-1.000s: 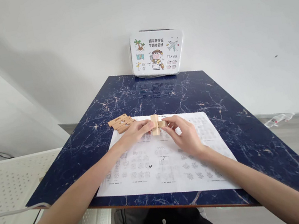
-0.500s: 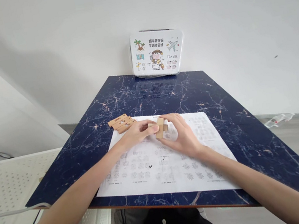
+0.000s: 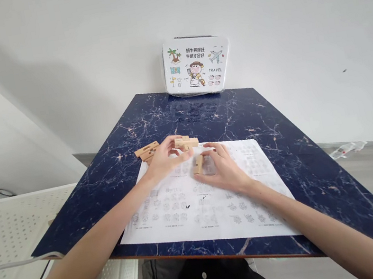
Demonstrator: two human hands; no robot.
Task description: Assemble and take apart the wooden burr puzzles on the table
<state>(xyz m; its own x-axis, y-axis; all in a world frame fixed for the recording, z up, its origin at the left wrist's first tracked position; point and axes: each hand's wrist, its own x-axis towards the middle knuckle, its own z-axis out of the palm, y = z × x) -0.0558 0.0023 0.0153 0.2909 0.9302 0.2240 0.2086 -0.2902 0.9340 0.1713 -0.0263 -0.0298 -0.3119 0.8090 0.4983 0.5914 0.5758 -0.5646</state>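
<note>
Head view, centre frame: the wooden cross just split, now in pieces; left hand (image 3: 166, 157) pinches pale notched wooden bars (image 3: 186, 142); right hand (image 3: 223, 174) grips a short wooden block (image 3: 197, 164).

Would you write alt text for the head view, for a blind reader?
The left hand holds joined wooden pieces above a printed sheet; the right hand holds a single piece on it. Spare pieces lie on the blue table.

Wooden pieces (image 3: 148, 151) left of sheet (image 3: 212, 202)
</note>
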